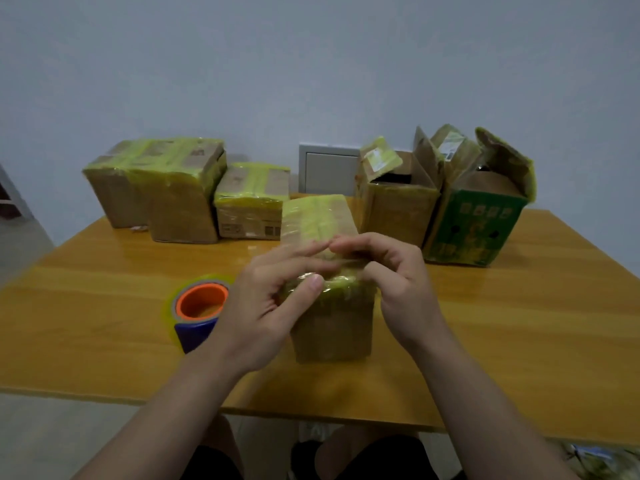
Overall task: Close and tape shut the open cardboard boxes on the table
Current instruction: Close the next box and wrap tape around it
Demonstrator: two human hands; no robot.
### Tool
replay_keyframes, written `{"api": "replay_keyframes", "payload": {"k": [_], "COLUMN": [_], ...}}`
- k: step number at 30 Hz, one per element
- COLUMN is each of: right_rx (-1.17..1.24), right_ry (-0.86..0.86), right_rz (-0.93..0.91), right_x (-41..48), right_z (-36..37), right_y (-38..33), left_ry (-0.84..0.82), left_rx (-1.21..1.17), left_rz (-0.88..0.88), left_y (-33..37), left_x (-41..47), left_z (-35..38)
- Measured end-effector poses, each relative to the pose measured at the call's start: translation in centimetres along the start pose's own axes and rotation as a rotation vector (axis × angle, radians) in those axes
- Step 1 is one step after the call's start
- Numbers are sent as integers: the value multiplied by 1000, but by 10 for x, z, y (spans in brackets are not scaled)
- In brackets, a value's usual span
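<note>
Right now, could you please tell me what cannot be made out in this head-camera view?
- Head view: contents of the open brown box and the green box, hidden by their own flaps and walls.
- Head view: whether the right hand pinches or only presses the front box at its top edge; the fingers are blurred.
- Head view: the tape roll, right side, behind the left hand.
</note>
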State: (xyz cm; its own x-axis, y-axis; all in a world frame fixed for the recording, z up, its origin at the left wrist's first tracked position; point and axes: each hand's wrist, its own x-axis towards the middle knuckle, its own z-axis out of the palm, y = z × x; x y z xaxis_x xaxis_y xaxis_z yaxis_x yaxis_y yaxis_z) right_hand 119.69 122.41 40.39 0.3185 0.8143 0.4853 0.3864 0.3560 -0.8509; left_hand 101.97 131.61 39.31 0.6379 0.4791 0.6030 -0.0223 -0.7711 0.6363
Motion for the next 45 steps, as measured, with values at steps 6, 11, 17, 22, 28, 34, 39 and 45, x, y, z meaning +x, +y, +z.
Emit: {"api": "replay_keyframes", "payload": {"k": [6, 11, 17, 22, 28, 34, 39, 45], "right_rx": [-33, -146, -74, -167, -119, -124, -61, -43], "right_ry": [14, 126, 106, 53, 140, 252, 275, 334], "right_rz": [-173, -281, -260, -290, -313, -314, -320, -306], "right_x": [-20, -31, -28, -26, -24, -27, -27, -28], "right_z": [0, 10, 7, -1, 9, 24, 26, 34], "right_y": [40, 60, 63, 66, 62, 64, 68, 67], "left_ry": [55, 208, 267, 154, 220, 315, 331, 353], "left_rx": [-129, -146, -191, -71, -74, -100, -86, -106], "left_rz": [23, 109, 145, 173, 180, 132, 140, 106], "left_y": [-35, -43, -47, -46, -46, -39, -41, -35], "left_x": [1, 5, 5, 8, 5, 0, 3, 2], "left_z": [19, 43, 49, 35, 40, 55, 56, 58]}}
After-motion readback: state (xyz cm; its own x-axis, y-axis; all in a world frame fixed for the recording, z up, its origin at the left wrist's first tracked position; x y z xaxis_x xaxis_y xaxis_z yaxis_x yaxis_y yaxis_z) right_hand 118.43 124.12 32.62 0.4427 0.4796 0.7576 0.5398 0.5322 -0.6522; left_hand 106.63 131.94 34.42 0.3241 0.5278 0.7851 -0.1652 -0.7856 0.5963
